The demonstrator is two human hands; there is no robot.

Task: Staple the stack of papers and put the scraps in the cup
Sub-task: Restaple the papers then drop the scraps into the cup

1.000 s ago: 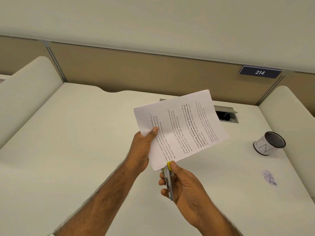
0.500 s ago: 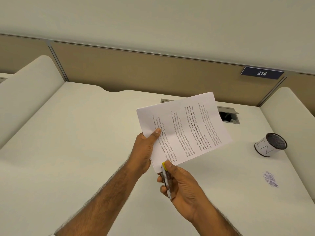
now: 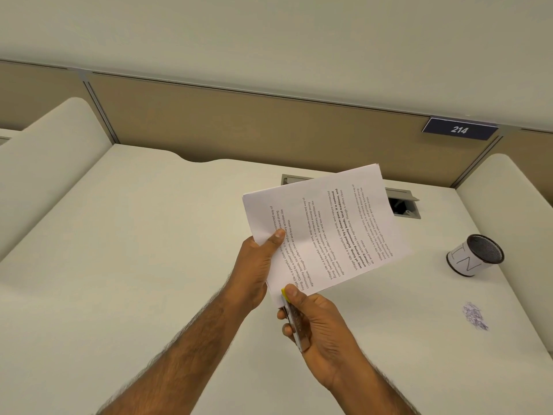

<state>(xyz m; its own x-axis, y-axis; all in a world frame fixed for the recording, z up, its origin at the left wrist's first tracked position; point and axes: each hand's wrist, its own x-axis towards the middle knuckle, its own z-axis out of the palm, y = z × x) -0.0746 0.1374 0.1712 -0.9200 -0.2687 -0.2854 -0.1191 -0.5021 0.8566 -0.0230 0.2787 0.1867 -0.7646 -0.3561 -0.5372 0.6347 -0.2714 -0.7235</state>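
My left hand (image 3: pixel 257 265) holds a stack of printed white papers (image 3: pixel 326 229) above the desk, thumb on the top sheet near the left edge. My right hand (image 3: pixel 320 327) grips a small metal stapler (image 3: pixel 294 322) with a yellow tip, thumb pressing on its top. The stapler's mouth sits over the near corner of the stack. A white cup (image 3: pixel 474 255) with a dark mesh inside and black marker letters leans on the desk at the right. A crumpled paper scrap (image 3: pixel 475 315) with blue scribbles lies on the desk in front of the cup.
The pale desk (image 3: pixel 134 250) has rounded side dividers at left (image 3: pixel 42 163) and right (image 3: pixel 508 205), and a tan back panel with a sign "214" (image 3: pixel 459 130). An open cable hatch (image 3: pixel 404 203) sits behind the papers.
Both hands, the papers and the stapler stay together with only a slight drift; my right thumb keeps pressing on the stapler at the stack's near corner.
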